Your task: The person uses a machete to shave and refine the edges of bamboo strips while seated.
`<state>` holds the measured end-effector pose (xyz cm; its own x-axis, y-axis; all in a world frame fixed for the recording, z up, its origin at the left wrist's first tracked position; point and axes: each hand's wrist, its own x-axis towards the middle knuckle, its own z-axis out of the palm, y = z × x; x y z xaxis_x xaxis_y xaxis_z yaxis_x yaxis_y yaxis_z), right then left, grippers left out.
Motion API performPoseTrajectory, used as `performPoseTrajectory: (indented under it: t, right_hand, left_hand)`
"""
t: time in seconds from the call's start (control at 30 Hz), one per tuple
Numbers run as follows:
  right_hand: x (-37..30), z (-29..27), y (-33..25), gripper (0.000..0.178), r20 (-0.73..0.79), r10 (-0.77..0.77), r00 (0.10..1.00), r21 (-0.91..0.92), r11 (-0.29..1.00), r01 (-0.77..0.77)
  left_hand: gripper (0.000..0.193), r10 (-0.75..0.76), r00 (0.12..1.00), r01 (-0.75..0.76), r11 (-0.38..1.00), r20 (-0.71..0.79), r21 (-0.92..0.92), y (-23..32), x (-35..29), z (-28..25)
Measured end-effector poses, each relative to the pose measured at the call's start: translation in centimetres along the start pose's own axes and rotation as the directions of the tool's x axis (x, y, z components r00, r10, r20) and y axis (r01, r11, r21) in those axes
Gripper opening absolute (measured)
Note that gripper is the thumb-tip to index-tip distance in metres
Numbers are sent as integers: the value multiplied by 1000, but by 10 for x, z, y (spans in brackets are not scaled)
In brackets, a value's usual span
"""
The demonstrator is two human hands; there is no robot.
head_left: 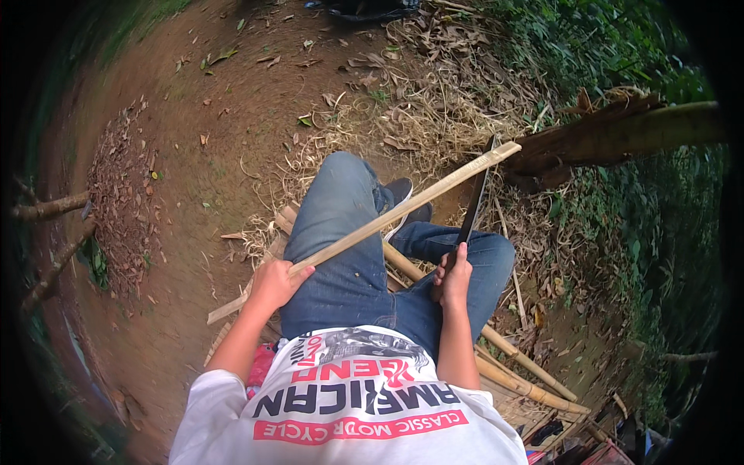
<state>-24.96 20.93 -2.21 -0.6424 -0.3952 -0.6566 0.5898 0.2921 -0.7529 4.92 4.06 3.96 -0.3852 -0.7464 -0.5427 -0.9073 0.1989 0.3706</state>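
Note:
A long pale bamboo strip [403, 209] slants across my lap, its far end up to the right. Near its lower end, my left hand [276, 284] is closed around it, above my thigh. My right hand [455, 275] grips the handle of a machete [472, 211] over my other leg. The dark blade points away from me, and its upper part passes behind the far part of the strip. Whether blade and strip touch, I cannot tell. The machete's handle is mostly hidden by my fingers.
I sit on a seat of bamboo poles [515, 380]. Curly pale shavings [434, 116] litter the soil ahead. A thick trunk [635, 133] juts in from the right, beside green plants [612, 46]. Branches [58, 248] stand at the far left, and a black bag-like thing [372, 9] lies at the top.

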Motion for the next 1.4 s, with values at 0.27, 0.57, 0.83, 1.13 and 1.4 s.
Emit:
performPoseTrajectory:
  t: [0.27, 0.57, 0.83, 1.13, 1.4]
  right_hand:
    - [-5, -1, -3, 62, -16, -78, 997, 154, 985, 79]
    - [-25, 23, 15, 53, 219, -284, 933, -133, 939, 317]
    - [-43, 61, -4, 56, 631, -293, 718, -637, 331, 696]
    - [-26, 70, -11, 65, 764, -302, 570, -615, -73, 785]
    - [-11, 57, -26, 62, 793, -333, 510, -594, -237, 768]
  left_hand:
    - [63, 74, 996, -77, 995, -44, -71, -1, -10, -5]
    - [65, 86, 993, -76, 990, 82, -118, -7, -4, -12]
    - [66, 131, 989, -137, 988, -70, -73, -17, -10, 6]
    - [72, 202, 970, -212, 976, -137, -59, -31, -6, 26]
    - [63, 195, 962, -207, 977, -189, -46, -19, -5, 23]
